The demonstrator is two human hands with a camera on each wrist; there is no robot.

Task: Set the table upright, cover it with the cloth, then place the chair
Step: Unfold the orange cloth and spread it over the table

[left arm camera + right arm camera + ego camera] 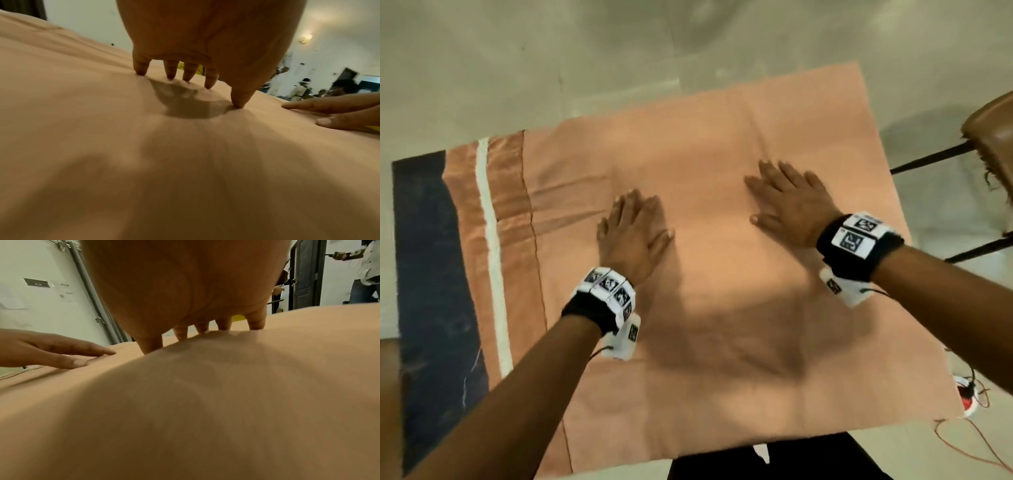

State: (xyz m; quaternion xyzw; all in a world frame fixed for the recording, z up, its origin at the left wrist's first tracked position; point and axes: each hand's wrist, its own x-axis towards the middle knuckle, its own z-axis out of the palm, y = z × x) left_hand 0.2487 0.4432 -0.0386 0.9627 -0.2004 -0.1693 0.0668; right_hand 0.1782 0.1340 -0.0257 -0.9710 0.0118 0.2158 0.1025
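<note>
cloth (722, 144): peach, white stripe, creased, spread flat | left hand (631, 233), right hand (792, 202): fingers straight, pressing it, gripping nothing

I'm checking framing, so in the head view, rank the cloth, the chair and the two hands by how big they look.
1. cloth, by far the largest.
2. chair, though the frame edge cuts it off, so its full size is unsure.
3. left hand and right hand, which look about alike, so I won't rank them.
</note>
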